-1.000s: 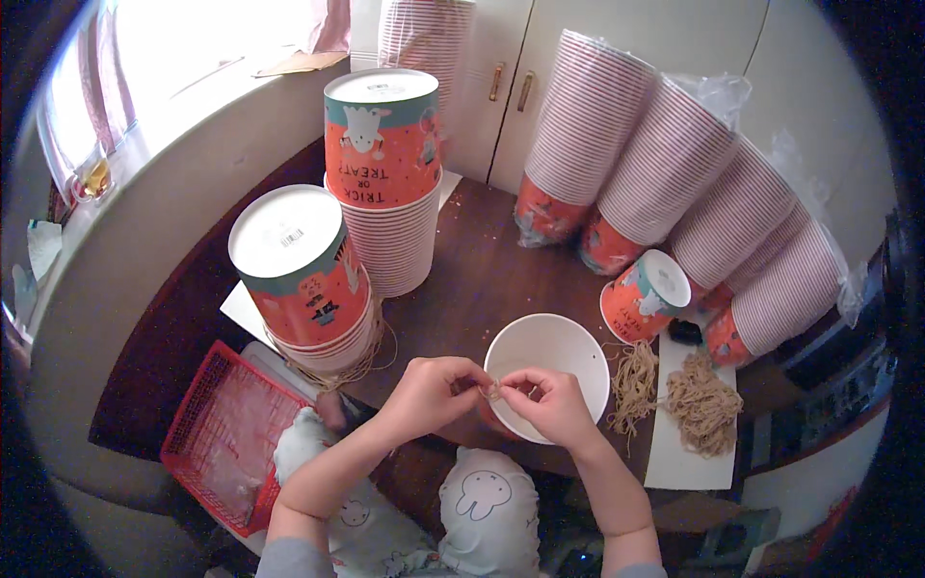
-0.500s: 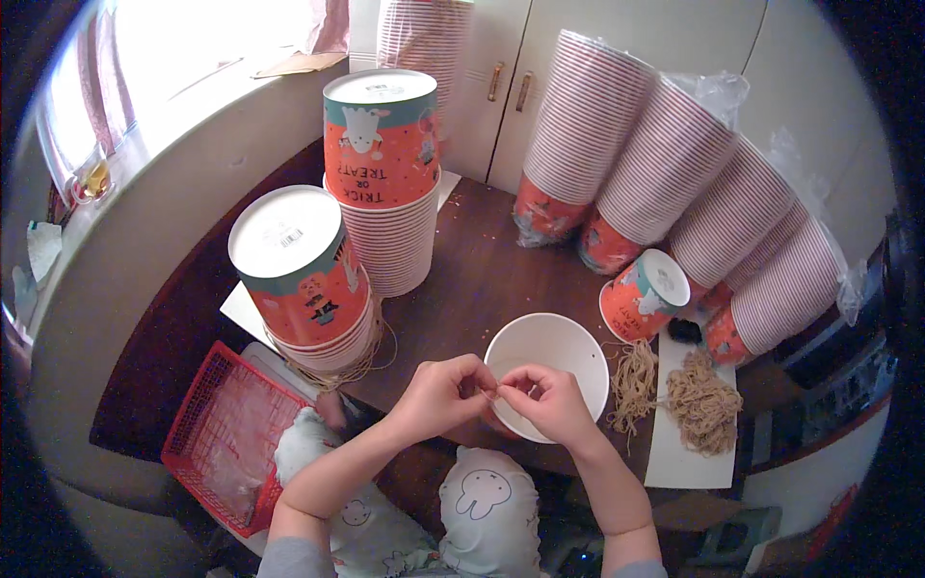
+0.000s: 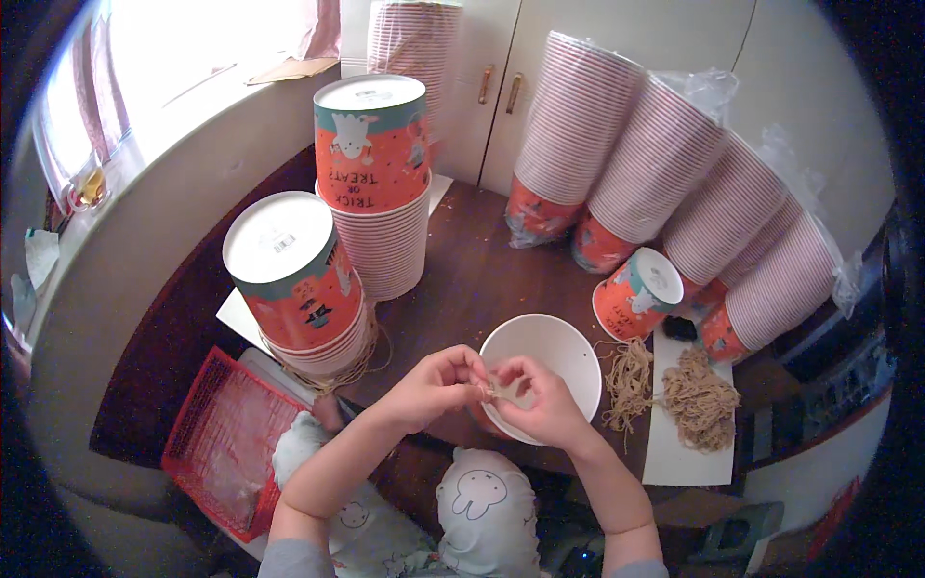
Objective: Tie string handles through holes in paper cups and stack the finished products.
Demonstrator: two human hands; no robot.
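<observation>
A white-lined paper bucket (image 3: 573, 352) stands mouth up on the brown table, with a little of its orange outside showing. My left hand (image 3: 438, 390) and my right hand (image 3: 541, 403) meet over its near left rim. Both are closed in a pinch, thumb against fingers, on what looks like a short bit of tan string (image 3: 492, 390); most of it is hidden by the fingers. Right of the bucket lie a loose bunch of cut tan strings (image 3: 630, 385) and a larger tangled heap of string (image 3: 700, 403) on a white board (image 3: 679, 467).
Upside-down orange and green bucket stacks (image 3: 371, 159) (image 3: 299, 279) rise on the left, string looped round the nearer. One bucket (image 3: 636, 299) sits upturned at right. Several plastic-wrapped stacks (image 3: 578, 120) line the back right. A red basket (image 3: 198, 438) is at lower left.
The fingers of my right hand have spread wider around the string, and my left fingers have shifted slightly. The bucket stays in place under my hands; the whole view has moved slightly.
</observation>
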